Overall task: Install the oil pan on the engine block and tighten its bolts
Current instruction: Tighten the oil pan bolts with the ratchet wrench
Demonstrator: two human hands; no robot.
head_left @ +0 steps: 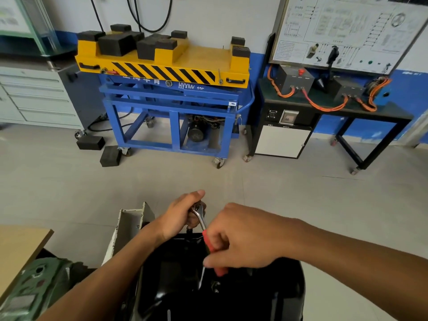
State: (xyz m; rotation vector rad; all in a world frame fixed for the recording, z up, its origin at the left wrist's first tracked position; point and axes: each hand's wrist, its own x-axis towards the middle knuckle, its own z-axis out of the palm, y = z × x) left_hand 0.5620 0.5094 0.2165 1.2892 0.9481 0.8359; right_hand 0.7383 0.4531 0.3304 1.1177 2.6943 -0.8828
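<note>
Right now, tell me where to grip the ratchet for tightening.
Grip the ratchet by its red handle from the right, as the right hand does: the handle slants toward you, and its free end likely gives most leverage. Steady its head from the left with the left hand, at the far edge of the oil pan.

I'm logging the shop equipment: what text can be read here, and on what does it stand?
"HYX", followed by unclear letters and digits: on the upper rail of the blue lift cart.
Characters left of it: too blurred to read.
Print on the wall diagram board: too small to read.
</note>
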